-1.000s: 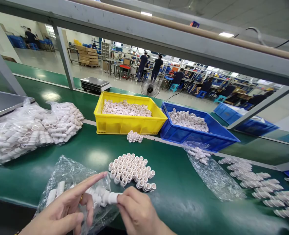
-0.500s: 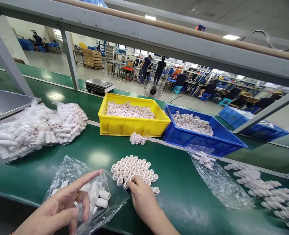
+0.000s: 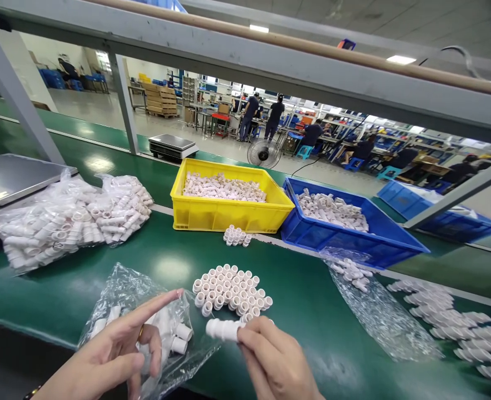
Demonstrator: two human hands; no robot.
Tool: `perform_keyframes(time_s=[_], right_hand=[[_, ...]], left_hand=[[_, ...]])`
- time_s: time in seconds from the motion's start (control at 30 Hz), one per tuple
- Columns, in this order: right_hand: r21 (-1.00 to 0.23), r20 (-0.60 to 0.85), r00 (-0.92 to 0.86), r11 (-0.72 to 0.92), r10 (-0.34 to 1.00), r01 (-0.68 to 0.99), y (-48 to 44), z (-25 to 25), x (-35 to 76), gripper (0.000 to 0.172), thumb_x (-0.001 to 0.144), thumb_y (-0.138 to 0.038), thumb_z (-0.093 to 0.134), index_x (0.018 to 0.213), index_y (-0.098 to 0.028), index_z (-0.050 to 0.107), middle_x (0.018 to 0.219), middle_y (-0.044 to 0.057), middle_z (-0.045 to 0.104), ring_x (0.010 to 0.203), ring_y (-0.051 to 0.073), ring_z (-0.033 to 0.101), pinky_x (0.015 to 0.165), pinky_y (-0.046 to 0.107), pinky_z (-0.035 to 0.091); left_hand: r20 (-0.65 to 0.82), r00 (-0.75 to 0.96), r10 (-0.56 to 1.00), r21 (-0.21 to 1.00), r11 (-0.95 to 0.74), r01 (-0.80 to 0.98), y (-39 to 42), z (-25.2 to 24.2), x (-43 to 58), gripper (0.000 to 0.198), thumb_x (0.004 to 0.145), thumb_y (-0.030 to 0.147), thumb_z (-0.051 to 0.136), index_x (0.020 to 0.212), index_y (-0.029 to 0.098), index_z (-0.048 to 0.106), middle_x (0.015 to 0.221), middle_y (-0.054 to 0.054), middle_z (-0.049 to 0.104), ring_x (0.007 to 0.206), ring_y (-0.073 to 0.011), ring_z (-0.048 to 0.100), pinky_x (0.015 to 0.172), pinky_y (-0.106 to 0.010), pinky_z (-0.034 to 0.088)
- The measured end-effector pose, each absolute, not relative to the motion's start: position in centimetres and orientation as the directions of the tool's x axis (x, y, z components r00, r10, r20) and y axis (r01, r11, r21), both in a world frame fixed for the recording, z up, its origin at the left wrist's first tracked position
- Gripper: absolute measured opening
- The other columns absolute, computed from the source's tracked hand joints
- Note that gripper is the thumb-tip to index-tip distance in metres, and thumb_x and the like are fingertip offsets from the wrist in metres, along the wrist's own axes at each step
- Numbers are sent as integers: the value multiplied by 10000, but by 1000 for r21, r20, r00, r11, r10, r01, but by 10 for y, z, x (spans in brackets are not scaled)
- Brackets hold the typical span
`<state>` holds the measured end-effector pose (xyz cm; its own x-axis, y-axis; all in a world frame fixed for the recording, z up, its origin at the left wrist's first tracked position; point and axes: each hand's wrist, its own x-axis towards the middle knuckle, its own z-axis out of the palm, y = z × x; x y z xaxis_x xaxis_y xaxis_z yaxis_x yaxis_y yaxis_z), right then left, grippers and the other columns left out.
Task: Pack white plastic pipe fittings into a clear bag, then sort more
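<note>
My right hand [image 3: 275, 361] pinches a white plastic tube fitting [image 3: 223, 329], held lying sideways just in front of a cluster of upright white fittings [image 3: 231, 293] on the green belt. My left hand [image 3: 112, 355] rests on the mouth of a clear plastic bag [image 3: 141, 316] with a few white fittings inside; the index finger points out straight and the other fingers curl on the bag.
A yellow bin [image 3: 229, 214] and a blue bin [image 3: 354, 239] of white fittings stand behind. Filled bags [image 3: 70, 219] lie left beside a scale [image 3: 10, 178]. Another clear bag [image 3: 374, 311] and loose fittings [image 3: 449, 322] lie right. People work in the background.
My right hand put one fitting down at the cluster, then drew back toward the bag holding a white fitting. My left hand stayed on the bag.
</note>
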<state>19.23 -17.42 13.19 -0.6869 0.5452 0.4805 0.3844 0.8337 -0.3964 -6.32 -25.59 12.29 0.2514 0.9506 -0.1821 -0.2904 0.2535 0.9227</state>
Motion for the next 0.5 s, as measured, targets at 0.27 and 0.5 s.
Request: perform_keyframes(time_s=[0.27, 0.5], right_hand=[[-504, 518, -717, 843, 467, 186, -176, 95, 136, 265, 810, -95, 410, 1034, -159, 537, 872, 77, 581, 734, 133, 556, 629, 214, 478], [-417, 368, -649, 742, 666, 525, -141, 77, 157, 255, 811, -51, 377, 890, -174, 586, 878, 66, 557, 706, 129, 545, 611, 220, 443]], left_hand=[[-198, 231, 953, 927, 258, -272, -259, 124, -65, 769, 755, 454, 533, 1389, 236, 156, 719, -55, 576, 550, -127, 455, 475, -237, 486], [-218, 209, 953, 937, 264, -228, -261, 121, -80, 754, 765, 455, 512, 1388, 262, 134, 741, -52, 575, 525, -126, 468, 492, -258, 485]])
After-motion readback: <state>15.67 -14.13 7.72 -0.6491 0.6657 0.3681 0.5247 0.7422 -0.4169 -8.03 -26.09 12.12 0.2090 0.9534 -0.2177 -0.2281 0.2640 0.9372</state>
